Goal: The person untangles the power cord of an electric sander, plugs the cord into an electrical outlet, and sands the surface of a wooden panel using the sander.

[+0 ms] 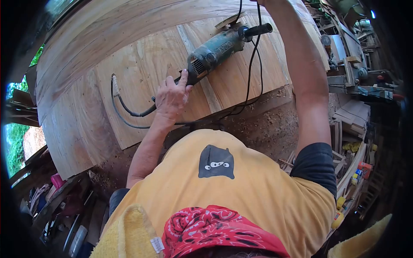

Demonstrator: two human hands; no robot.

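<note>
Power tool (221, 48), dark green and scuffed with a black side handle (260, 29), lies on wooden planks (137, 69), its long axis slanting from near-left rear grip (194, 79) to far-right head (240, 35). The left hand (171, 98) grasps that grip; the right hand's (267, 2) finger state is cut off.

L arm bent at elbow, forearm (148, 148) angled fwd & slightly in. L hand (171, 96) palm down, back showing, fingers curled, thumb (184, 78) pointing fwd. R arm (306, 73) reaches much farther fwd, nearly straight, bare below elbow; R hand (268, 1) mostly cut off at top edge, finger pose unclear.
</note>
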